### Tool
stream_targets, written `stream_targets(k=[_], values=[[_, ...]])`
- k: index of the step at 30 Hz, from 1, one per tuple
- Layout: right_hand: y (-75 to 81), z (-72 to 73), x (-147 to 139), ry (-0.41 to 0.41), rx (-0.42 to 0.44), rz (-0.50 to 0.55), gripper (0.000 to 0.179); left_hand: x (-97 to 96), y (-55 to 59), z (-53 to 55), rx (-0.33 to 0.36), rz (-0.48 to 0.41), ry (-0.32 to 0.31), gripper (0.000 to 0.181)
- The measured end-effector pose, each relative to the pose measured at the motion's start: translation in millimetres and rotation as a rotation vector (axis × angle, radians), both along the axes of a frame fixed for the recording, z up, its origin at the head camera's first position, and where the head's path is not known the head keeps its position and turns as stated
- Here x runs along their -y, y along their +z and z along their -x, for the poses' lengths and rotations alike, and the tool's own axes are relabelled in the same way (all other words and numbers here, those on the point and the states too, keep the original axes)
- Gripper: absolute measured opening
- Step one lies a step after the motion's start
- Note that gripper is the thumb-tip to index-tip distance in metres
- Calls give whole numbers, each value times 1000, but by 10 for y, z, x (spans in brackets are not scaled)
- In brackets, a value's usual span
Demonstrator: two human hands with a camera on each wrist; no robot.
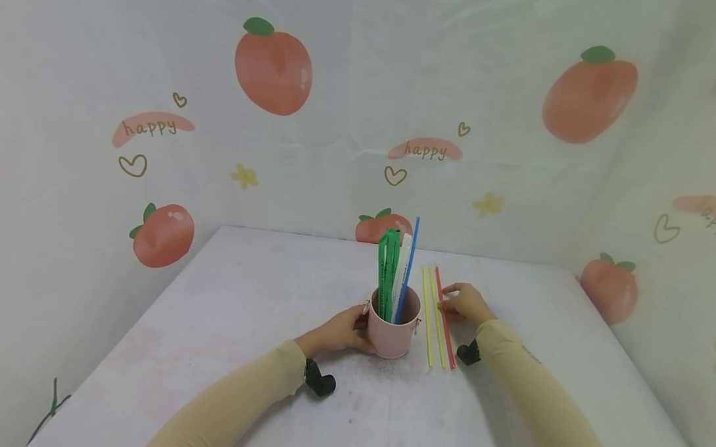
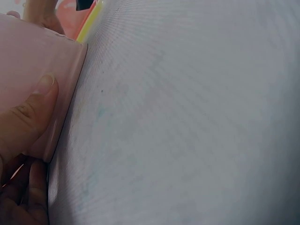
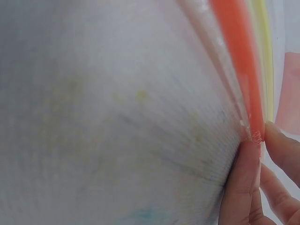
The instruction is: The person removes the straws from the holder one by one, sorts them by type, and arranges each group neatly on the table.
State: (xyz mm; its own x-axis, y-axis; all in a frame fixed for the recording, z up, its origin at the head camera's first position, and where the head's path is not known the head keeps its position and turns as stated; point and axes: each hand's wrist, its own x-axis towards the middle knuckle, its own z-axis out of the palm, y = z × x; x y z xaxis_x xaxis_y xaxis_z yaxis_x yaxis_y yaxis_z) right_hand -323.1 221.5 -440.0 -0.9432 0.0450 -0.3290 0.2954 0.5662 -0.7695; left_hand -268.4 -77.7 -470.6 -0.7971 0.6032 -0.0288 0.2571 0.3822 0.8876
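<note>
A small pink bucket (image 1: 391, 340) stands upright on the table, holding several green wrapped straws (image 1: 387, 270), a white one (image 1: 402, 271) and a taller blue straw (image 1: 408, 271). My left hand (image 1: 339, 329) grips the bucket's left side; in the left wrist view the thumb (image 2: 35, 112) lies against its wall. To the bucket's right, two yellow straws (image 1: 428, 318) and a red straw (image 1: 447, 332) lie side by side. My right hand (image 1: 466, 305) pinches the red straw around its middle. The right wrist view shows thumb and finger on either side of the red straw (image 3: 241, 51).
The white table (image 1: 261, 279) meets a white cloth backdrop (image 1: 336, 183) printed with fruit, hearts and the word happy. Each wrist carries a black camera; the left wrist camera (image 1: 319, 380) sits near the table surface.
</note>
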Motion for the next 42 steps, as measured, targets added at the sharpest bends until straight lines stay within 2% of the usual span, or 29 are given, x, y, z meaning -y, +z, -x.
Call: stream_targets(k=[8, 16, 26, 42], values=[[-5, 11, -13, 19, -7, -40, 54, 2, -19, 13, -2, -3, 0, 88], [73, -25, -6, 38, 17, -50, 58, 1, -22, 11, 5, 1, 2, 88], [3, 21, -1, 17, 9, -61, 56, -1, -21, 10, 10, -5, 6, 88], [8, 33, 3, -3, 32, -37, 55, 0, -30, 14, 3, -1, 9, 88]])
